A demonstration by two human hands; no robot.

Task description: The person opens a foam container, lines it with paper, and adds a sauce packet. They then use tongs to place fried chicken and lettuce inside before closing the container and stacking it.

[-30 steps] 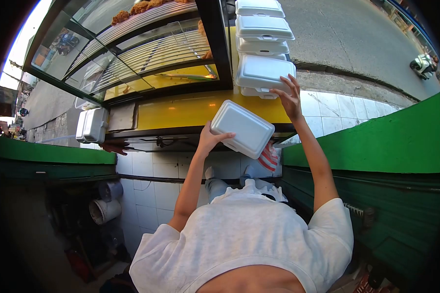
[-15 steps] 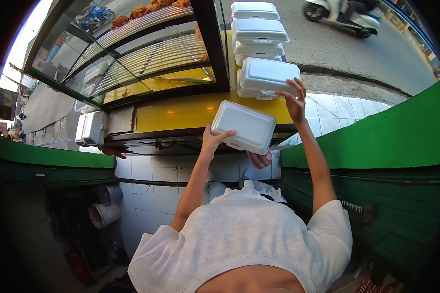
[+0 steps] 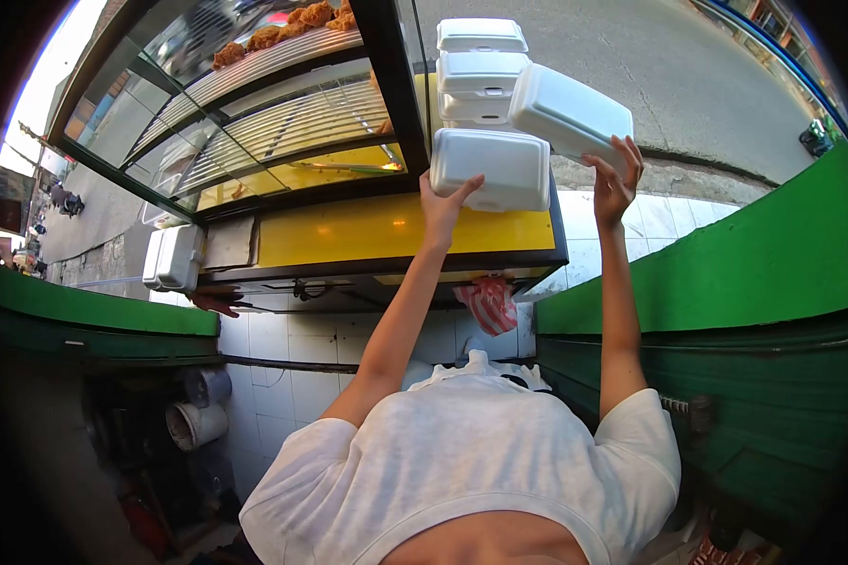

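My left hand (image 3: 445, 205) grips the near left side of a closed white foam takeaway box (image 3: 490, 168), thumb on the lid. That box is over the right end of the yellow counter (image 3: 349, 224), in front of the stacked boxes; its underside is hidden. My right hand (image 3: 616, 184) holds a second foam box (image 3: 572, 111) by its near right corner, tilted and out past the counter's right side. Behind them stand more white foam boxes (image 3: 483, 72), stacked in a row.
To the left stands a glass display case (image 3: 386, 94) with fried chicken (image 3: 283, 33) on its upper rack. Another foam box (image 3: 174, 257) sits at the counter's left end. A striped plastic bag (image 3: 488, 305) hangs below the front edge. Green walls (image 3: 716, 254) flank me.
My left hand has carried its box forward to the stack's front spot. My right hand has lifted the other box from there, moving it right and away. The scooter has left view.
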